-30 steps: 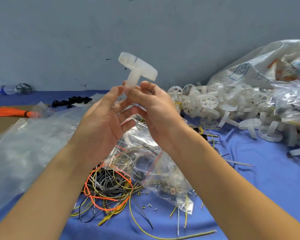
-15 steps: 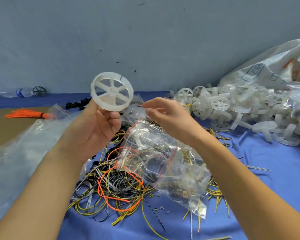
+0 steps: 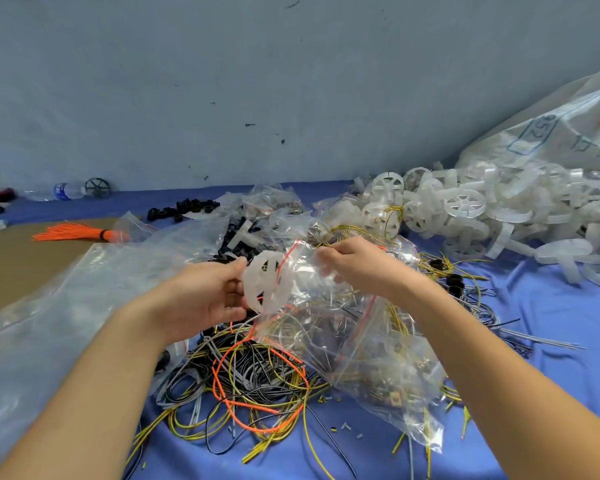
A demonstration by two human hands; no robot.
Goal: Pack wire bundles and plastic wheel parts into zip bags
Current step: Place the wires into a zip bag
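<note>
Lowered from 12 o'clock, the wheel (image 3: 265, 284) is gripped in the curled left hand (image 3: 205, 299) — its disc at the zip bag (image 3: 343, 327) mouth, 3 o'clock of it, pinched open by the right hand (image 3: 352, 263).

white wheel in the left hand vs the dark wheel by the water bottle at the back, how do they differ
The white wheel is translucent white, held by the left hand at the mouth of the zip bag. The dark wheel is dark grey or black, standing untouched on the blue cloth beside the water bottle by the wall. Both are round and spoked.
</note>
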